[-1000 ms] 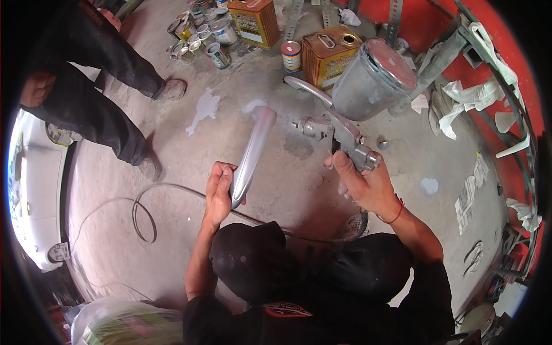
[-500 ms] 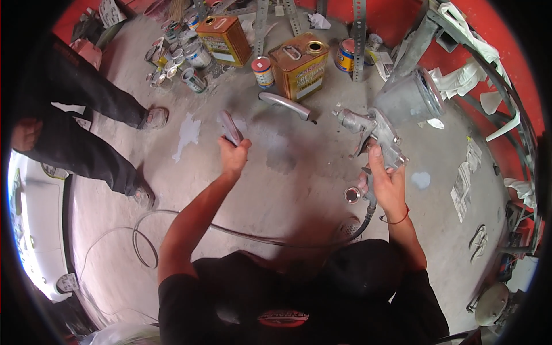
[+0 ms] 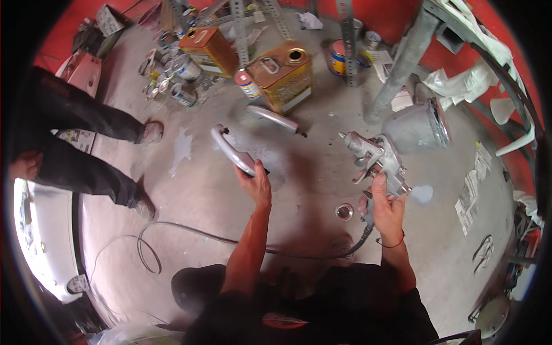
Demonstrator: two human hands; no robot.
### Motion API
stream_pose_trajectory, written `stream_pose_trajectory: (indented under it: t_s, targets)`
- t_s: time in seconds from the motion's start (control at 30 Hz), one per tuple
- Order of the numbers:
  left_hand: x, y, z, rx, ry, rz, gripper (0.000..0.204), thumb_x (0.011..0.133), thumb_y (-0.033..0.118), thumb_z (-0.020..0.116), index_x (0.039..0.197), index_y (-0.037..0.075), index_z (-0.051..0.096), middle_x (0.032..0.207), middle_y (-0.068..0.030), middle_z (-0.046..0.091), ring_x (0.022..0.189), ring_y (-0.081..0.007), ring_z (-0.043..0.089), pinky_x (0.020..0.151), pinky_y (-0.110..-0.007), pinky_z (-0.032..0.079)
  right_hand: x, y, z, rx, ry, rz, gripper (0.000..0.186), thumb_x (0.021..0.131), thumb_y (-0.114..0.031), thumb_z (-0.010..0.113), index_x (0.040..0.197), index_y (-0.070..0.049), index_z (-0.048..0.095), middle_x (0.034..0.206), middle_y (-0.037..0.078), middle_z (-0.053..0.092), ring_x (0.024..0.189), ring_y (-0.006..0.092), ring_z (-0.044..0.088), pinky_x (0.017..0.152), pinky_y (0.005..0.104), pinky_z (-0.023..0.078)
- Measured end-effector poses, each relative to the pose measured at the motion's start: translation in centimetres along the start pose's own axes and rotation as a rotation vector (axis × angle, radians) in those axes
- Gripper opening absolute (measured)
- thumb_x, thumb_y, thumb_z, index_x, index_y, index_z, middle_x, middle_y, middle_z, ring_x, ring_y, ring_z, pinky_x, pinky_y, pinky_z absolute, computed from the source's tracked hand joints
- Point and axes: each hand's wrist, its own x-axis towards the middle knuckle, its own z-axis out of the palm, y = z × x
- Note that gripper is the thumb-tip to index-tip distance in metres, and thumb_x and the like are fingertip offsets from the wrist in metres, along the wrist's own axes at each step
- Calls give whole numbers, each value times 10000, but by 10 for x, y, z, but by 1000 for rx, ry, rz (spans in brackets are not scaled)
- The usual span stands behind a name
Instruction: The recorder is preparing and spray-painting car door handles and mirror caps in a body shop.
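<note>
In my left hand is a curved silver car door handle, gripped by its near end and slanting up to the left above the floor. My right hand is wrapped round the grip of a metal spray gun. The gun's nozzle points left, toward the handle, with a gap between them. A grey paint cup is fixed to the gun, and a dark air hose runs from the grip's base across the floor. A second silver door handle lies on the floor beyond.
Rusty thinner cans and several small paint tins stand at the back by perforated metal legs. Another person's legs are at left, near a white car panel. A small round tin sits between my arms.
My left hand has come nearer and rightward, and the door handle has turned so its curved length shows. The right hand keeps hold of the spray gun. The view has shifted slightly.
</note>
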Motion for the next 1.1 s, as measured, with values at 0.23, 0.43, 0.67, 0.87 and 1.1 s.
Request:
stream_pose_trajectory:
  t_s: [0.23, 0.43, 0.67, 0.87, 1.1]
  targets:
    - [-66, 23, 74, 163, -543, 212, 532, 858, 184, 700, 1303, 41, 448, 937, -152, 654, 766, -199, 639, 695, -329, 519, 18, -7, -27, 41, 115, -149, 466, 988, -393, 491, 1226, 7, 513, 965, 124, 618, 461, 104, 522, 372, 231, 384]
    - [-38, -38, 178, 535, -661, 417, 568, 805, 274, 715, 1254, 42, 456, 862, -241, 655, 797, -435, 644, 689, -467, 522, 20, -4, -55, 76, 179, -185, 489, 995, -392, 469, 1271, 11, 483, 999, 136, 597, 475, 114, 521, 376, 229, 387]
    - [11, -76, 223, 769, -460, 245, 526, 750, 318, 761, 1092, 25, 489, 909, -233, 668, 854, -451, 634, 778, -517, 496, 23, 9, -81, 70, 159, -74, 434, 1003, -362, 464, 1250, -6, 497, 994, 110, 616, 464, 112, 519, 399, 241, 394]
    - [30, -85, 229, 810, -490, 216, 508, 801, 400, 691, 1052, -9, 523, 958, -270, 641, 898, -458, 623, 788, -511, 495, 32, 16, -85, 61, 147, -58, 427, 1007, -357, 458, 1246, -7, 502, 990, 107, 616, 460, 111, 514, 392, 240, 394]
    - [31, -92, 224, 861, -491, 264, 598, 823, 467, 648, 1068, -63, 522, 1023, -295, 579, 949, -473, 595, 826, -511, 490, 36, 19, -80, 66, 171, -42, 417, 1010, -341, 456, 1250, -3, 502, 982, 100, 611, 490, 109, 526, 387, 240, 402]
